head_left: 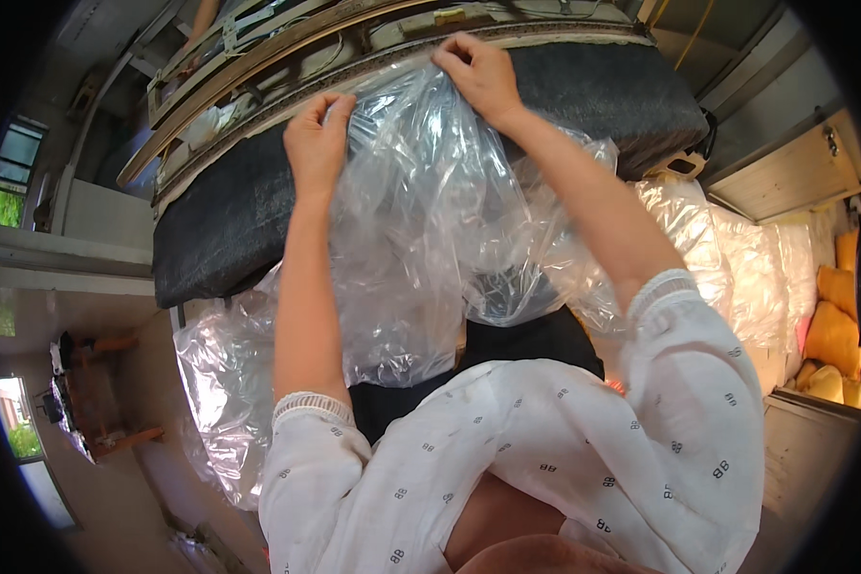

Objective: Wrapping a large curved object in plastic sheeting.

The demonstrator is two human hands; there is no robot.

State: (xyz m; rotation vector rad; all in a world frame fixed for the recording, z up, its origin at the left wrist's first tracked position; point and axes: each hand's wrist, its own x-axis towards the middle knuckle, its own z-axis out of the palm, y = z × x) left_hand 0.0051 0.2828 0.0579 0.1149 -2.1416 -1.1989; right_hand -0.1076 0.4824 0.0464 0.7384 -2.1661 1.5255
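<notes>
A large sheet of clear, crinkled plastic film [402, 220], perhaps a bag, hangs between my hands and drapes down toward my lap. Its upper left edge is pinched by my left hand [316, 143], fingers closed. Farther up and to the right, my right hand [478, 78] pinches the upper right edge between thumb and fingers. Both hands are over a long, black padded surface [593, 100]. The film's lower folds lie against my dark clothing [531, 344].
More clear plastic [225, 392] hangs at lower left, and a pile of it [737, 258] lies at right. Behind the black padding runs a long machine bar [297, 67]. Orange-yellow bundles [835, 320] sit at far right, near a wooden panel [794, 172].
</notes>
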